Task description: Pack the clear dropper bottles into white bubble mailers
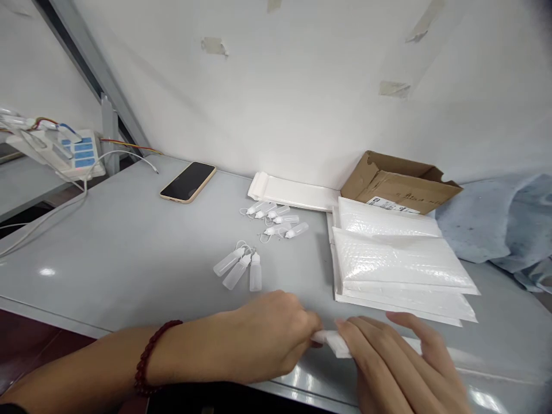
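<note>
At the table's front edge, my left hand (278, 336), below a dark red bead bracelet (149, 356), is closed in a pinch on one end of a white plastic packet (338, 344). My right hand (394, 365) lies over the rest of that packet, its fingers pressed on it and the thumb raised. A white strip continues to the right behind this hand; what it belongs to is partly hidden. Just beyond my left hand lie three small clear dropper bottles (236, 271) with looped caps. Farther back is a loose group of several more such bottles (276, 221).
White bubble mailers (401, 261) are stacked at the right, before an open cardboard box (401, 184). A long white package (297, 192) lies along the wall. A phone (188, 182) rests at the back left, near a white cable (125, 152) and a power strip (80, 152).
</note>
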`<state>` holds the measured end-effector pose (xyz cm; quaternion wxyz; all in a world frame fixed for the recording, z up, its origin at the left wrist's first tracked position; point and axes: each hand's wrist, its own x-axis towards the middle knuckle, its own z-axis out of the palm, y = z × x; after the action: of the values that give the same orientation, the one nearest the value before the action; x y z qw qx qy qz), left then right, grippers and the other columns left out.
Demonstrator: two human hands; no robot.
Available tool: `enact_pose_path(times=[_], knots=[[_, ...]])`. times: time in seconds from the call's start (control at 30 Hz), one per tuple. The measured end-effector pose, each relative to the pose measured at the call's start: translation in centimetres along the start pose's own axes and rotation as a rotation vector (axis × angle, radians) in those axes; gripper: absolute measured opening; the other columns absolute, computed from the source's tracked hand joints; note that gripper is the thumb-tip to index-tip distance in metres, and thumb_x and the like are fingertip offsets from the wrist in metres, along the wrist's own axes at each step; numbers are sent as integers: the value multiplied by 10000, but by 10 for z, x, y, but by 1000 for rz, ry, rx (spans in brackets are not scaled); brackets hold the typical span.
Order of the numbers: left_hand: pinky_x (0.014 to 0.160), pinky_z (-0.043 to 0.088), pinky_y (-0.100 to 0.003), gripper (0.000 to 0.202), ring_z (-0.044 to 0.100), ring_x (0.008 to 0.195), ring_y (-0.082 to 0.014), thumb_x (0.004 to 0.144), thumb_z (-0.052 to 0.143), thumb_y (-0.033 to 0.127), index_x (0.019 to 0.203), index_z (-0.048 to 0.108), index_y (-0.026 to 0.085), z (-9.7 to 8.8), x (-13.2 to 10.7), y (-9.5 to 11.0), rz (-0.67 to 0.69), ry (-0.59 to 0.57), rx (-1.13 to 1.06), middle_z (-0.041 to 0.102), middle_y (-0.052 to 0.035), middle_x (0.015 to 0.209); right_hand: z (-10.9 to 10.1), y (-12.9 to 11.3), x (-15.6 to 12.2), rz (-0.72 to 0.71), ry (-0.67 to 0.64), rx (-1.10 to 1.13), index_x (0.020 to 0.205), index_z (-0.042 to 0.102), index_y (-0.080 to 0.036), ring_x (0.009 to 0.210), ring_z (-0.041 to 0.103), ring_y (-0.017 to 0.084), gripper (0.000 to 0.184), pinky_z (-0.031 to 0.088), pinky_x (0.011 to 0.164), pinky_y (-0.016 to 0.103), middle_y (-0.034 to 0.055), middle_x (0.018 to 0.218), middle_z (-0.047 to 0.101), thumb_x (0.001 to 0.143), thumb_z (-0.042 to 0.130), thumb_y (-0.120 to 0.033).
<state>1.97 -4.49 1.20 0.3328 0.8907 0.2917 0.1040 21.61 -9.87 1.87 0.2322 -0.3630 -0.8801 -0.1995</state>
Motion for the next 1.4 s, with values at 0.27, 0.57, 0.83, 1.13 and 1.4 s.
enact_pose_path(times=[0.27, 0.57, 0.83, 1.13, 1.4], knots=[[394, 230, -224, 429, 303, 386, -75, 904, 480, 327, 523, 356, 174, 0, 11, 5, -200, -102, -300, 337, 51, 436, 15, 16, 9, 7, 175, -32, 890, 615, -101, 667, 662, 192, 285, 405, 759, 403, 85, 704, 695, 861, 356, 15], [617, 425, -266, 312, 545, 601, -143, 951, 352, 290, 728, 528, 161, 37, 26, 9, -180, 144, -238, 629, -40, 677, 20, 45, 14, 112, 324, -236, 844, 569, -180, 618, 620, 141, 252, 381, 765, 368, -18, 634, 645, 804, 499, 58], [523, 436, -221, 377, 529, 511, -107, 928, 430, 319, 592, 489, 158, 26, 57, 15, -237, 204, -720, 569, 0, 548, 25, 64, 10, 186, 521, -309, 999, 607, -169, 833, 648, 260, 266, 451, 749, 402, 102, 873, 691, 765, 672, -63], [428, 348, -209, 310, 480, 444, -74, 922, 484, 199, 619, 488, 135, -35, 122, 4, -370, 187, -855, 579, -3, 542, 41, 89, 3, 468, 364, -354, 1053, 600, -171, 1019, 602, 303, 205, 446, 831, 436, 143, 1088, 650, 866, 579, -253], [407, 265, -212, 315, 420, 392, -52, 933, 461, 158, 619, 441, 139, -35, 138, -13, -436, 201, -836, 557, -10, 529, 50, 111, -8, 850, -199, -197, 1309, 485, -200, 1297, 392, 377, 483, 382, 892, 604, 179, 1408, 461, 952, 319, -479]])
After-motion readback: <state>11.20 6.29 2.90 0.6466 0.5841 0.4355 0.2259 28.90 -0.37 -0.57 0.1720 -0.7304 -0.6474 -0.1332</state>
